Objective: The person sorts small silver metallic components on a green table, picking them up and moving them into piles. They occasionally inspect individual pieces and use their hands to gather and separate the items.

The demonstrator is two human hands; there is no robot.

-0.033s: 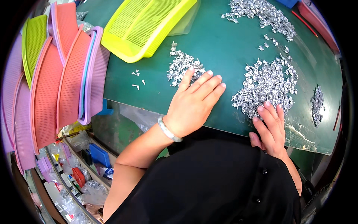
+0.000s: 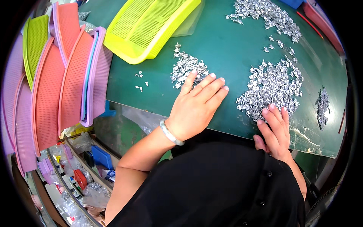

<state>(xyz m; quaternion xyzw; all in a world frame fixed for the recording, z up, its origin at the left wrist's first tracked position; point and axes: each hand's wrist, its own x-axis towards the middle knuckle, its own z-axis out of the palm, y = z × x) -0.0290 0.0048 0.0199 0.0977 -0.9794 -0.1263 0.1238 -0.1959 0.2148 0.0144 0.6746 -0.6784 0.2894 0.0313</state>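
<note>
My left hand (image 2: 194,108) lies palm down with its fingers stretched out. Its fingertips cover the near right side of a small heap of silvery metal pieces (image 2: 184,66). A pale bangle (image 2: 170,133) circles that wrist. At the table's near edge, my right hand (image 2: 276,132) is open, its fingers slightly bent and apart. Those fingertips touch the lower edge of a larger heap of metal pieces (image 2: 270,89). No piece shows between the fingers of either hand, though whatever is under them is hidden.
On the green table (image 2: 151,98), a yellow-green perforated basket (image 2: 132,53) stands at the far left. More metal pieces (image 2: 264,15) spread at the back, and a small dark pile (image 2: 322,108) lies right. Stacked coloured baskets (image 2: 47,102) stand left, above a cluttered shelf (image 2: 87,162).
</note>
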